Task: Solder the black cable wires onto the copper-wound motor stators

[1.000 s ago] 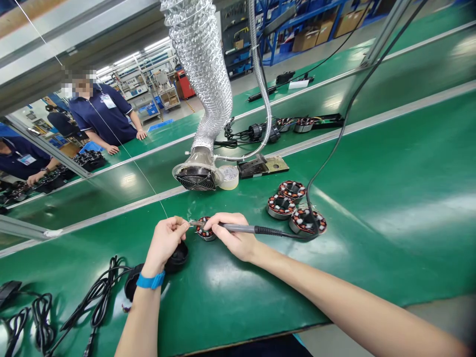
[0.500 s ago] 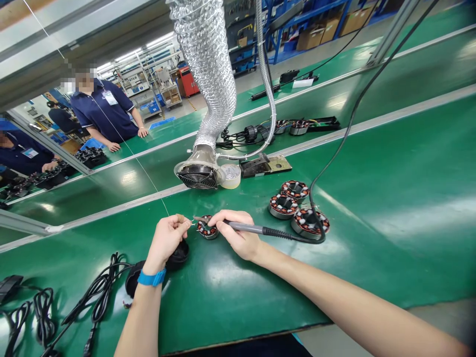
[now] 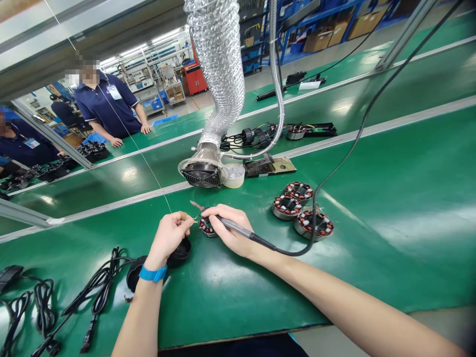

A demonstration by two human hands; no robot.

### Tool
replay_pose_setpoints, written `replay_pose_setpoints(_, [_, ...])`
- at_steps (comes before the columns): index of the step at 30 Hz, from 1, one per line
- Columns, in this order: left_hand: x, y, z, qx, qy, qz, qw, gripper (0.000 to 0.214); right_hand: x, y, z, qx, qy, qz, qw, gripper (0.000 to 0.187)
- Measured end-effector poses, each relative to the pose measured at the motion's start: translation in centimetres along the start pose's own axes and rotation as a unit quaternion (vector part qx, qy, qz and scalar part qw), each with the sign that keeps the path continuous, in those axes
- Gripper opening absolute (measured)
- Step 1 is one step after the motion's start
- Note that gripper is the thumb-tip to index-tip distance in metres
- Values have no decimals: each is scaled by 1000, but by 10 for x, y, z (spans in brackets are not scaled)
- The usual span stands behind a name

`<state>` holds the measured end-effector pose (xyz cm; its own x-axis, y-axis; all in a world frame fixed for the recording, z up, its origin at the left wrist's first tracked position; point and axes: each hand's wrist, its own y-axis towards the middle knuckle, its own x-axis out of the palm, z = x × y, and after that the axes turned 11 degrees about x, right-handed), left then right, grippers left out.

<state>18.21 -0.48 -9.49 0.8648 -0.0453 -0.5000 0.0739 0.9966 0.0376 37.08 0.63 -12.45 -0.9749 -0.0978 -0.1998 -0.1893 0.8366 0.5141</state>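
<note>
My left hand, with a blue strap on its wrist, is closed in a pinch. A thin solder wire runs down from above into its fingers, and short wire ends stick out past the fingertips. In my right hand is a grey soldering iron, gripped like a pen. Its tip points up and left, raised above the wire ends. A small stator with copper windings lies on the bench between the hands, partly covered by my right fingers. Below my left hand sits a black round housing, partly hidden.
A fume duct with a fan grille hangs ahead, beside a roll of tape and a metal block. Several stators stand at right; the iron's cable passes over them. Black power cords lie at left. Co-workers are across the bench.
The soldering iron's tip has lifted up from beside the wire ends, and its handle has tilted more steeply. My left hand keeps its pinch. The whole view has shifted slightly.
</note>
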Motion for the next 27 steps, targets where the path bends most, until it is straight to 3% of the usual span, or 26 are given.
replay_pose_setpoints(8, [-4, -3, 8, 26, 6, -36, 999, 30, 15, 14, 17, -46, -21, -106, 993, 35])
replay_pose_setpoints(17, [-3, -6, 6, 54, 39, -61, 996, 25, 23, 10, 22, -75, -45, -102, 991, 41])
replay_pose_setpoints(27, [-9, -1, 0, -3, -31, -113, 993, 32, 23, 9, 22, -65, -50, -108, 991, 43])
